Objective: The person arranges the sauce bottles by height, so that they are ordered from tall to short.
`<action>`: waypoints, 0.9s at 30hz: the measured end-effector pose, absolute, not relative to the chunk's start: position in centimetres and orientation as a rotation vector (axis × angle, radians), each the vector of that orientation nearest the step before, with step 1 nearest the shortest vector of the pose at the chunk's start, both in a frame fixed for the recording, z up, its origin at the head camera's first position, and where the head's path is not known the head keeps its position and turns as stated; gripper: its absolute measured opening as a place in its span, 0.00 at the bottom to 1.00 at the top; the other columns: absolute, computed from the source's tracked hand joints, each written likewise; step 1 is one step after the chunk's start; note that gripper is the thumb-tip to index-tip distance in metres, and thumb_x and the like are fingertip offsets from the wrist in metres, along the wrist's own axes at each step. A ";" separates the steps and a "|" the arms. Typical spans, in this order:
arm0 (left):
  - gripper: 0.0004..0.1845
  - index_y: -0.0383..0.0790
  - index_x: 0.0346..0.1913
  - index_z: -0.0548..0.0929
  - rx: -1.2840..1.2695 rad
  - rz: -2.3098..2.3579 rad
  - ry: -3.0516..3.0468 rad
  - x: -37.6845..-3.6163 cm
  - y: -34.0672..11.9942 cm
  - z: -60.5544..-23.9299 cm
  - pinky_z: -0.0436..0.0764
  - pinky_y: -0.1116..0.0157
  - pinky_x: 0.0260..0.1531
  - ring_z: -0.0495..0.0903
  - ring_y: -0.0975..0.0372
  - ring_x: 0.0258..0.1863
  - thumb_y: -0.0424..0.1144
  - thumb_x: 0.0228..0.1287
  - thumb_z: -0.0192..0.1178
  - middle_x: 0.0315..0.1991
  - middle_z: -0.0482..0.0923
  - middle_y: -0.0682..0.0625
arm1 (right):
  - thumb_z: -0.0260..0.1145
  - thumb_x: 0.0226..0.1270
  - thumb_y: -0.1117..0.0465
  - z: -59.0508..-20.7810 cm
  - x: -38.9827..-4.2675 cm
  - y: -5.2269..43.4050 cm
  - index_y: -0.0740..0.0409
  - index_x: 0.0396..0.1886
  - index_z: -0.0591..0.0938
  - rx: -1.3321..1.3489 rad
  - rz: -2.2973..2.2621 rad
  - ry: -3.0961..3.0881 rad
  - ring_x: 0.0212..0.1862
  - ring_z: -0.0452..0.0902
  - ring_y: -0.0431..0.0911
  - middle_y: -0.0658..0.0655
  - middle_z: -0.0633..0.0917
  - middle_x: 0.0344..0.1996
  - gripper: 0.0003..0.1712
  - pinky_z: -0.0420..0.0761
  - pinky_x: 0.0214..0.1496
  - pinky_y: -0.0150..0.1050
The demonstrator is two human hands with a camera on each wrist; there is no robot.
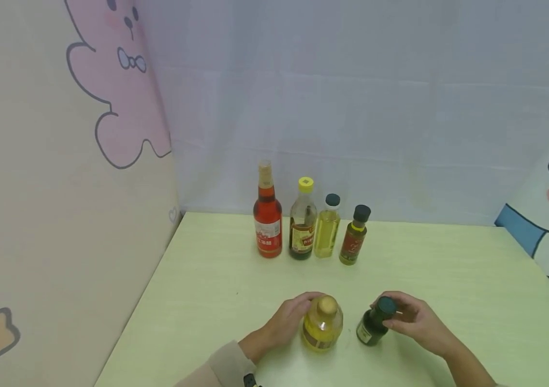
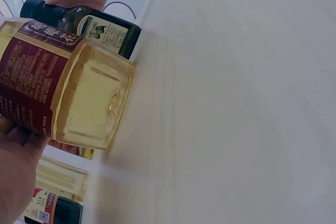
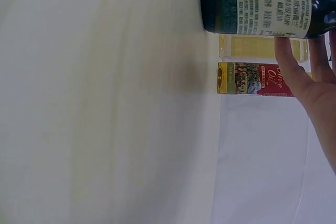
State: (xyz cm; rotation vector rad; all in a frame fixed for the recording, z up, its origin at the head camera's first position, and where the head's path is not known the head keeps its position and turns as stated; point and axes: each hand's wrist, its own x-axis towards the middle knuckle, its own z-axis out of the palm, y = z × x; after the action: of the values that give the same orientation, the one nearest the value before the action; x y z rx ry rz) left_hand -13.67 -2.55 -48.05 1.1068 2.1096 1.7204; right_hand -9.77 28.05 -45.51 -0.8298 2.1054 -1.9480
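My left hand [image 1: 282, 323] grips the left and far side of a clear cooking oil bottle [image 1: 322, 329] with yellow oil and a gold cap. In the left wrist view its dark red label [image 2: 34, 77] shows, and the fingers go out of sight behind it. To the right, a dark green olive oil bottle [image 1: 369, 328] is held near its neck by my right hand [image 1: 419, 322], thumb on the near side and fingers behind. Olives are pictured on its pale label [image 2: 107, 33]. A narrow gap separates the two bottles.
Behind them on the pale table [image 1: 448, 279] stand a red vinegar bottle [image 1: 268, 228], a dark sauce bottle [image 1: 302, 231] with a yellow cap, a slim yellow oil bottle [image 1: 327, 231] and a small red-labelled olive oil bottle [image 1: 353, 242]. A white curtain [image 1: 352, 107] hangs along the back edge.
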 end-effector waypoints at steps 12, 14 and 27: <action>0.38 0.52 0.65 0.59 0.975 1.500 2.125 -13.1 -2.7 -47.1 0.63 0.60 0.55 0.64 0.65 0.56 0.58 0.53 0.61 0.56 0.66 0.59 | 0.55 0.57 0.82 -45.8 -9.9 28.1 0.72 0.54 0.68 -0.874 -1.956 2.096 0.49 0.74 0.48 0.64 0.77 0.47 0.23 0.76 0.45 0.40; 0.41 0.55 0.64 0.59 0.938 1.471 2.164 -12.9 -2.7 -47.1 0.65 0.60 0.54 0.64 0.66 0.55 0.56 0.47 0.66 0.56 0.64 0.61 | 0.55 0.57 0.82 -45.9 -9.9 28.1 0.73 0.54 0.68 -0.883 -1.958 2.090 0.49 0.74 0.48 0.65 0.77 0.46 0.23 0.76 0.45 0.40; 0.38 0.56 0.57 0.67 0.871 1.572 2.225 -12.5 -2.6 -47.0 0.72 0.68 0.46 0.68 0.67 0.51 0.53 0.39 0.72 0.52 0.67 0.62 | 0.55 0.57 0.81 -45.7 -9.8 28.0 0.69 0.54 0.69 -0.873 -1.953 2.103 0.50 0.74 0.47 0.64 0.77 0.47 0.23 0.76 0.44 0.40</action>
State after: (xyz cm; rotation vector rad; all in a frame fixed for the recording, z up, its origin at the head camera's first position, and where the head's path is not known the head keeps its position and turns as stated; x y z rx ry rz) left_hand -12.51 -2.65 -46.96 0.8715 2.2248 1.5720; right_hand -9.77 27.98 -45.69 -0.8730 2.1032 -1.9534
